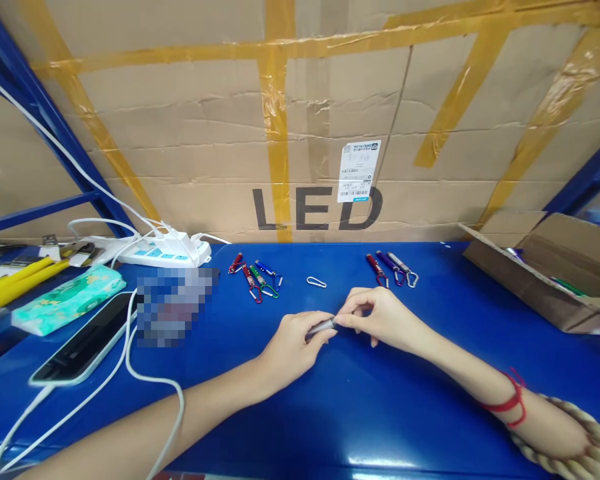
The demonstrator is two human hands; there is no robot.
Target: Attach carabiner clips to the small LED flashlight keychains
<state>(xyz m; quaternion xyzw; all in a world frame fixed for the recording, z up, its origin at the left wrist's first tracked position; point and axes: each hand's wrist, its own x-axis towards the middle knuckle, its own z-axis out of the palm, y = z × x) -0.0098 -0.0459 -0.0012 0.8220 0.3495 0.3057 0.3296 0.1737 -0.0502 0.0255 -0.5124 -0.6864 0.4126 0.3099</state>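
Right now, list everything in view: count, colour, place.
Left tubes: four; two red, green, blue; left of centre
Right tubes: three; red, purple, silver; right of centre
Loose clip: one, silver, between groups
Held tube: one, grey, centre
Open box: one, brown, right
Carton: one, brown, back
Power strip: one, white, back left
Phone: one, dark-screened, left
Pack: one, teal, left
Rods: at least two, yellow, left
Cables: several, white, left
Table: one, blue, beneath
Frame bars: several, blue, sides
Cord: one, red, right wrist
Left hand: one, bare, around tube
Right hand: one, bare, at tube's end
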